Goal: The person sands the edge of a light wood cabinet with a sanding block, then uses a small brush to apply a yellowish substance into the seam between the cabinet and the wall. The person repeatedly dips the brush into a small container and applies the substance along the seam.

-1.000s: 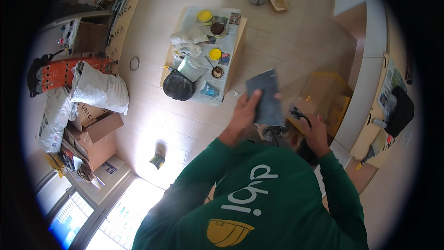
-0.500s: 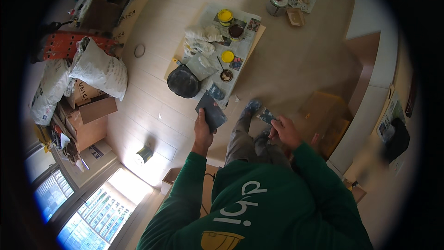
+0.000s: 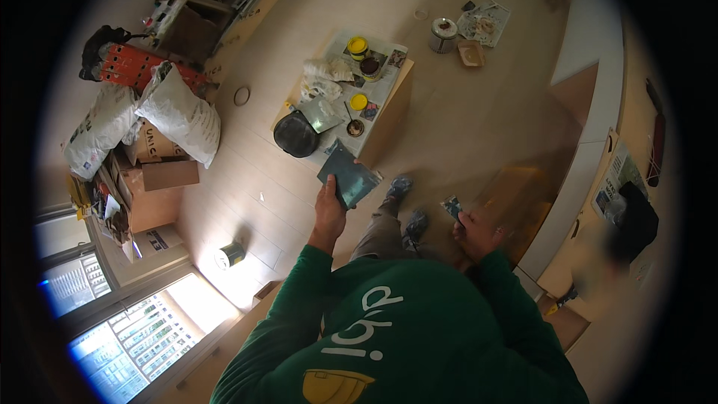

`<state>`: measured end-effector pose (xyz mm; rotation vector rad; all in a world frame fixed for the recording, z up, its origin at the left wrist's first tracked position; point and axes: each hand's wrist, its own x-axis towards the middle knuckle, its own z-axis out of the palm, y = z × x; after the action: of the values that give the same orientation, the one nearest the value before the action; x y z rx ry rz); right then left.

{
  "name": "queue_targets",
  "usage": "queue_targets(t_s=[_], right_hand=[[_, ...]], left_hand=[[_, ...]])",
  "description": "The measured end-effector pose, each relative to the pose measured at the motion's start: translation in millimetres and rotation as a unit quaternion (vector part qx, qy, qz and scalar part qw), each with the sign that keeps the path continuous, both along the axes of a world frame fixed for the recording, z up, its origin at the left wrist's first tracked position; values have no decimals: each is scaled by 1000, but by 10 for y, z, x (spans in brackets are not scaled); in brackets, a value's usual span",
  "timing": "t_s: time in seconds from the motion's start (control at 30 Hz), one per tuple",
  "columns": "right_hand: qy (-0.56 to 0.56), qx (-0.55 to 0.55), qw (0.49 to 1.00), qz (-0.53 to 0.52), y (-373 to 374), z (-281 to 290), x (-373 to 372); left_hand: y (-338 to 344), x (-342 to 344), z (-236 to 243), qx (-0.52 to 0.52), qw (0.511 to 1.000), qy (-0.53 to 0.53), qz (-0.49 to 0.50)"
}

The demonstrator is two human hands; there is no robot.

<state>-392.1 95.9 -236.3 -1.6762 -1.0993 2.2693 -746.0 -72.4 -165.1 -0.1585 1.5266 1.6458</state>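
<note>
Floor (image 3: 464, 112) beneath flat plate (image 3: 350, 175) in left grip (image 3: 328, 213)

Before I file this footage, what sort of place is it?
Probably a room under renovation: an open tin with brown contents stands on newspaper, white sacks lie by a cardboard box, and the right hand holds a scraper-like blade.

Glare from the window (image 3: 153, 333) whitens nearby floor (image 3: 256, 263); dim edges curve into black.

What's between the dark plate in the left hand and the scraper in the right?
Head view: one foot and some floor show between the plate and the scraper, both lower than the hands.
</note>
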Motion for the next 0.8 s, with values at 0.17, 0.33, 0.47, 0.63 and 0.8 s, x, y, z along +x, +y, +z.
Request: queue_targets(t_s=[0.17,0.33,0.47,0.63,0.8], right_hand=[[-1,4,999,-37,45,-26,192],[-92,74,993,-28,566,-56,137],[-78,116,990,-7,1387,165,-519],[-29,162,986,21,2393,105,-1875],[-37,120,990,56,3045,-397,-3277]], left_hand=[[-164,-373,-133,-36,998,55,25],[204,-1291,-54,-6,989,144,36],[836,-2400,12,-79,966,243,-35],[1735,-4067,-775,-83,954,282,-60],[2925,-4691,-1283,-142,911,361,-139]])
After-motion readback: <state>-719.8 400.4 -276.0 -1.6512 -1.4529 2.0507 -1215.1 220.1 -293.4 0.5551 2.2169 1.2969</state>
